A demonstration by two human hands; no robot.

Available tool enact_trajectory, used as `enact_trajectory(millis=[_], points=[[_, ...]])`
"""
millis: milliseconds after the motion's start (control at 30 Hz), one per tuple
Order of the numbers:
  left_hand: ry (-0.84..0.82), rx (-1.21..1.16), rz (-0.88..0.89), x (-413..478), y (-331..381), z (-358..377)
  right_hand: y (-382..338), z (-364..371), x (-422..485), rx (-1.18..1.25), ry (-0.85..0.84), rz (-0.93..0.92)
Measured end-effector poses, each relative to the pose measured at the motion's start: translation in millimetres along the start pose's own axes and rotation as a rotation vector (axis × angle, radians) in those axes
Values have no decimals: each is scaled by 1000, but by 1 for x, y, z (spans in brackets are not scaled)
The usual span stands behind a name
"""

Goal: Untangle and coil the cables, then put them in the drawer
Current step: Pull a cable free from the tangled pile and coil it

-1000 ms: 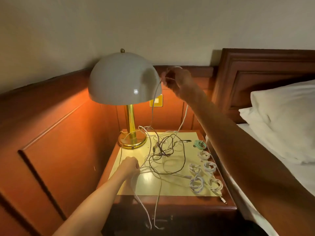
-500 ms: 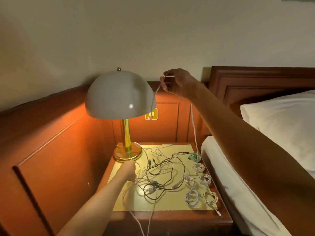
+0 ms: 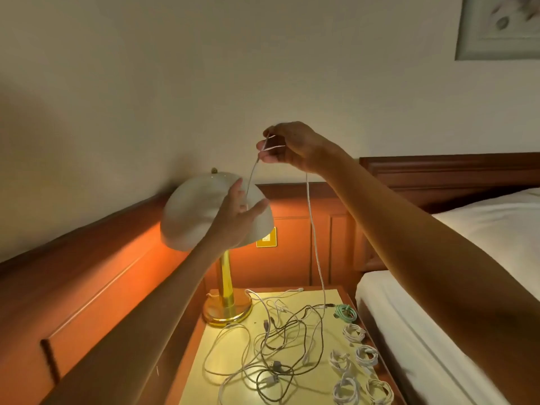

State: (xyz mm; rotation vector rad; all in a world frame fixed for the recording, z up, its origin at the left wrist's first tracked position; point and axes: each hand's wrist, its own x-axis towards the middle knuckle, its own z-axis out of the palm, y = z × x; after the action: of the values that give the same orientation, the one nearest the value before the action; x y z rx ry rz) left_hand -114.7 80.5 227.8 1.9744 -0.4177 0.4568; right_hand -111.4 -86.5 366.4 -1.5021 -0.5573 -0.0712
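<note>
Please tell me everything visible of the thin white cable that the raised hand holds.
The thin white cable looks smooth and plastic-coated. The right hand pinches it, raised high, with a small fold at the grip. A short strand runs down to the open left hand, before the white dome lamp shade. The long strand hangs almost straight and runs into the tangle of loose cables on the yellow nightstand top.

2 bare forearms [image 3: 152, 305] end in a bare left hand [image 3: 233, 220] and right hand [image 3: 292, 147].
</note>
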Motion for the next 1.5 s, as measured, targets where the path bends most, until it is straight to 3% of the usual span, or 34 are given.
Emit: enact_trajectory(millis=[67,267,400,533,667,733,800,933,1033,1200,1333,1500], points=[[6,110,-9,16,7,-3,-18,4,4,1,-25,-29],[109,40,134,48,37,-36,-78,6,30,-104,-12,-163],[152,-156,146,60,54,-67,-92,5,38,-124,54,-201],[183,-403,110,56,69,-85,-62,-10,16,-425,79,-155],[192,-373,111,51,68,-86,20,-26,-19,-821,322,-423],[173,-321,115,48,68,-80,75,-33,-38,-895,335,-305],[153,-297,118,46,69,-72,132,-46,-52,-892,249,-48],[112,-238,86,41,64,-57,211,-70,-94,-786,-139,506],[88,-193,41,43,54,-52,249,-84,-114,-806,-385,752],[73,-179,-25,40,40,-46,288,-96,-127,-897,-518,936],[75,-185,-55,39,27,-50,285,-99,-130,-824,-669,1119],[107,-240,-87,39,14,-59,260,-107,-144,-686,-476,1057]])
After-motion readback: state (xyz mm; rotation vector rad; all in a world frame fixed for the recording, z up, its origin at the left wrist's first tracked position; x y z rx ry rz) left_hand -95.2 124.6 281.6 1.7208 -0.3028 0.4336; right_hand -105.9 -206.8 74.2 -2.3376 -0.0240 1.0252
